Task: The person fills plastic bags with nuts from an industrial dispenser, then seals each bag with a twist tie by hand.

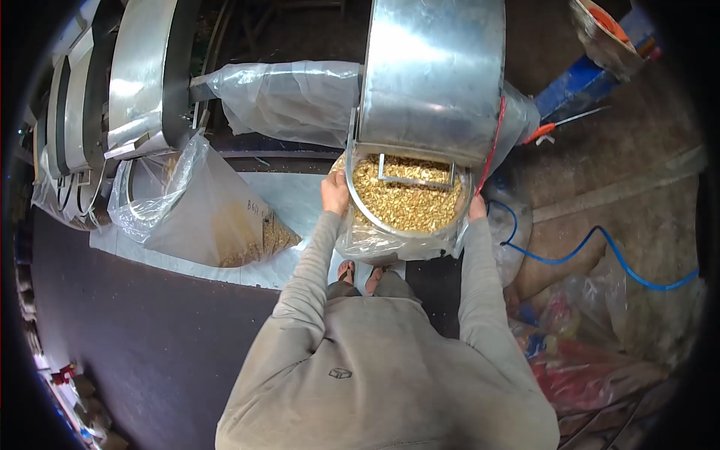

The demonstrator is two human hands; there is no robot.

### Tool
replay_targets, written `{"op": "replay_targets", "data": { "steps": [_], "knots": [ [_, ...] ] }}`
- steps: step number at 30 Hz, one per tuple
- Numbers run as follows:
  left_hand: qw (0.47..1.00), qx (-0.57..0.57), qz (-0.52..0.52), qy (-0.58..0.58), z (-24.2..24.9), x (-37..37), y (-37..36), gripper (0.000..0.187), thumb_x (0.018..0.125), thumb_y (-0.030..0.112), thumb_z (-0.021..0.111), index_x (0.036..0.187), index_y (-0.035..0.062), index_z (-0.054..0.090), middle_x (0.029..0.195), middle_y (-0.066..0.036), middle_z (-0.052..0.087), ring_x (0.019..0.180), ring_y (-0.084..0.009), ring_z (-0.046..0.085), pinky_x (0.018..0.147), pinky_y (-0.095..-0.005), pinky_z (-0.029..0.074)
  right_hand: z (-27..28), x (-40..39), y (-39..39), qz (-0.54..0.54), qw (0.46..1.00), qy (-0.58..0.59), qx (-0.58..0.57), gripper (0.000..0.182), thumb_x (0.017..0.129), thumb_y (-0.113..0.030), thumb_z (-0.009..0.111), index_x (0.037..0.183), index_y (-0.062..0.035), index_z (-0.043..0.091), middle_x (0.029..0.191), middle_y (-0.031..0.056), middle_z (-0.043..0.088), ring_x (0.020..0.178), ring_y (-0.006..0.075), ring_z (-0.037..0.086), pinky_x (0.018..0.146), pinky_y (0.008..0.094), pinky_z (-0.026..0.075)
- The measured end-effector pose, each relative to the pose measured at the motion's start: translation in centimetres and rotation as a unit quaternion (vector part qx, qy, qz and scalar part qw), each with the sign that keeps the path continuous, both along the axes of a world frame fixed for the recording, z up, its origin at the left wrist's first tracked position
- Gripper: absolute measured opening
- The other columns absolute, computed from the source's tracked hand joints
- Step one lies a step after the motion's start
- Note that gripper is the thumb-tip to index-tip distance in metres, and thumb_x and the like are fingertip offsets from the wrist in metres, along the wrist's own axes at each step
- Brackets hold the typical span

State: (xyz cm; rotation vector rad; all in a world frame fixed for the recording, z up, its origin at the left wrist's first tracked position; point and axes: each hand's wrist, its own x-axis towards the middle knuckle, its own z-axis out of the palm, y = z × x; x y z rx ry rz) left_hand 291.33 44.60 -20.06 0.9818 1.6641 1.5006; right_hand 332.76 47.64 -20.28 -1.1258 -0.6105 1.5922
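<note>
A clear plastic bag (382, 246) hangs around a rounded metal hoop (409, 233) below a shiny metal machine housing (431, 82). Golden, flake-like pieces (409, 202) fill the hoop's opening, and a metal handle (416, 182) crosses above them. My left hand (334, 193) is closed on the bag at the hoop's left side. On the opposite side, my right hand (478, 208) grips the bag's edge, its fingers partly hidden. A red strap or cord (492, 146) runs down the housing to near my right hand.
To the left, another clear bag (217, 210) with golden material hangs from a second metal housing (142, 71). A blue hose (607, 234) curls across the right side. Crumpled plastic (577, 367) lies at lower right. My feet (360, 276) are below the bag.
</note>
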Motion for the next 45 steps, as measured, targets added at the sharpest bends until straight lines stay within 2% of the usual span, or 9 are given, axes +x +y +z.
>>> {"op": "replay_targets", "data": {
  "steps": [5,10,13,19,24,29,32,36,45],
  "knots": [
    [0.995,-0.053,-0.025,0.084,3.8,0.4,-6.1,0.035,0.102,0.022,0.053,0.097,-0.0094,0.068,0.086,-0.032,0.068,0.081,-0.0424,0.067,0.078,-0.0475,0.049,-2.6,-0.7,-2.7,-0.158,0.985,-0.069,-0.001,0.018,0.107,-0.025,0.049,0.105,-0.0162,0.066,0.068,-0.0023,0.054,0.053,0.0135,0.054,0.044,0.0319,0.041],
    [0.993,-0.065,-0.029,0.096,6.6,1.8,-12.1,0.034,0.102,0.022,0.052,0.094,-0.0084,0.065,0.084,-0.030,0.066,0.077,-0.0435,0.063,0.075,-0.0487,0.047,1.5,2.4,-8.5,0.023,0.995,0.067,-0.068,0.023,0.107,-0.021,0.051,0.123,-0.0109,0.065,0.067,-0.0046,0.052,0.051,0.0091,0.050,0.044,0.0295,0.041],
    [0.992,-0.062,-0.013,0.111,8.2,3.1,-13.8,0.032,0.103,0.021,0.053,0.091,-0.0070,0.061,0.079,-0.027,0.062,0.070,-0.0404,0.056,0.070,-0.0465,0.045,2.1,1.7,-8.4,-0.072,0.992,-0.068,-0.081,0.019,0.106,-0.018,0.052,0.119,-0.0136,0.065,0.064,-0.0055,0.048,0.049,0.0081,0.046,0.042,0.0273,0.037],
    [0.966,-0.183,-0.041,0.176,10.0,4.9,-16.4,0.035,0.104,0.029,0.055,0.103,-0.0046,0.064,0.084,-0.027,0.065,0.076,-0.0360,0.063,0.073,-0.0451,0.048,2.5,2.5,-7.8,-0.141,0.981,-0.021,-0.135,0.014,0.105,-0.016,0.054,0.113,-0.0164,0.065,0.062,-0.0065,0.044,0.047,0.0072,0.043,0.040,0.0248,0.033],
    [0.965,-0.104,0.017,0.239,7.4,5.4,-15.4,0.048,0.103,0.033,0.058,0.128,-0.0073,0.062,0.117,-0.029,0.070,0.108,-0.0426,0.068,0.091,-0.0445,0.052,7.3,3.6,-8.7,-0.045,0.996,0.037,-0.072,0.014,0.102,-0.014,0.059,0.114,-0.0137,0.066,0.068,-0.0053,0.052,0.053,0.0087,0.050,0.045,0.0251,0.040],
    [0.981,-0.037,0.015,0.191,6.9,5.9,-13.3,0.032,0.101,0.019,0.056,0.124,-0.0036,0.061,0.109,-0.031,0.069,0.103,-0.0479,0.066,0.086,-0.0466,0.052,4.2,3.8,-8.6,0.030,0.986,-0.161,0.038,0.006,0.101,-0.011,0.059,0.103,-0.0107,0.064,0.093,0.0007,0.066,0.080,0.0109,0.064,0.072,0.0247,0.052],
    [0.971,-0.107,-0.021,0.212,8.3,6.4,-14.3,0.031,0.101,0.018,0.056,0.123,-0.0032,0.060,0.106,-0.030,0.069,0.100,-0.0483,0.066,0.084,-0.0475,0.051,4.6,3.6,-9.0,0.016,0.991,-0.127,0.029,0.005,0.101,-0.011,0.058,0.103,-0.0114,0.063,0.083,-0.0023,0.060,0.067,0.0086,0.058,0.060,0.0236,0.047],
    [0.969,-0.049,-0.011,0.241,9.0,7.5,-17.5,0.025,0.099,0.013,0.056,0.118,-0.0022,0.059,0.093,-0.028,0.068,0.088,-0.0446,0.068,0.077,-0.0469,0.050,10.5,2.4,-11.8,0.003,0.994,-0.077,-0.076,0.004,0.101,-0.012,0.057,0.100,-0.0164,0.057,0.065,-0.0066,0.041,0.044,0.0051,0.036,0.038,0.0235,0.027],
    [0.966,-0.141,-0.129,0.176,12.0,3.8,-23.7,0.022,0.093,0.016,0.065,0.114,0.0086,0.069,0.056,-0.010,0.052,0.049,-0.0141,0.043,0.049,-0.0368,0.035,11.3,0.4,-19.8,-0.082,0.983,-0.156,-0.059,0.007,0.096,-0.007,0.063,0.096,-0.0140,0.063,0.068,-0.0071,0.048,0.051,0.0040,0.044,0.045,0.0226,0.032]
  ]
}}
